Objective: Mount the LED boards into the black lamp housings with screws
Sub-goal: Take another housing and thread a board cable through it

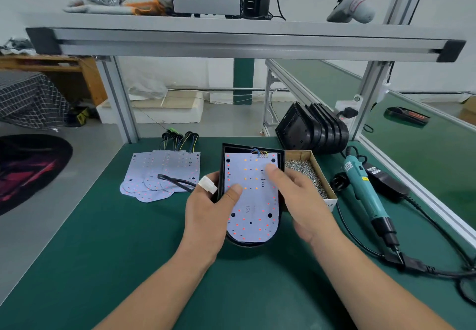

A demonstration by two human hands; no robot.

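Note:
A black lamp housing [223,164] is held tilted above the green mat, with a white LED board [253,200] lying inside it. My left hand [208,216] grips the housing's left side, thumb pressing on the board; a white connector on a black cable sits by that hand. My right hand [298,198] holds the right side, with a fingertip on the board's upper right. More LED boards [159,175] with wires lie fanned out at the left. A cardboard box of screws [306,172] stands just right of the housing. A teal electric screwdriver [365,190] lies at the right.
A stack of black housings [314,130] leans at the back right. The screwdriver's black cable [425,267] and power brick trail along the mat's right side. An aluminium frame shelf [244,43] spans overhead. A green conveyor runs off to the right.

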